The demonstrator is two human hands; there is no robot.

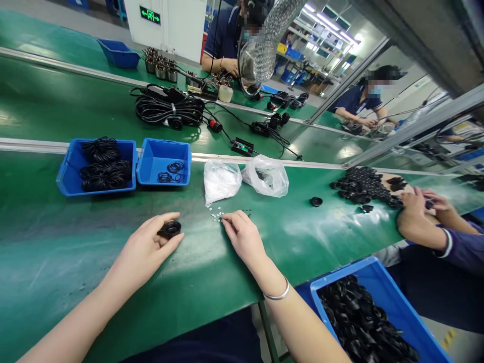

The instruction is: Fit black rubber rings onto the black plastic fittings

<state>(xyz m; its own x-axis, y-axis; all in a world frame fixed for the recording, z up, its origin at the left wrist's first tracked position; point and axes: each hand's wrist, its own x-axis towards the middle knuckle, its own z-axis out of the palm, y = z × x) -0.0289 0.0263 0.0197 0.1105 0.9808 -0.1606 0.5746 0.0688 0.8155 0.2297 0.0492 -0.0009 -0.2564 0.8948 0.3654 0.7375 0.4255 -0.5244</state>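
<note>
Now your left hand point(141, 247) pinches a black cap point(172, 229); right hand point(245, 239) fingertips together, catch unclear; crowded white bits point(217, 217) risk double pickup.

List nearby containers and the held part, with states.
Left blue plastic bin, holding black coils
Right blue plastic bin, holding thin black rings
White-filled clear plastic bag, bulging
Dark-filled clear plastic bag, open
Large blue plastic crate, well filled
Black round plastic part, held in left hand
</note>
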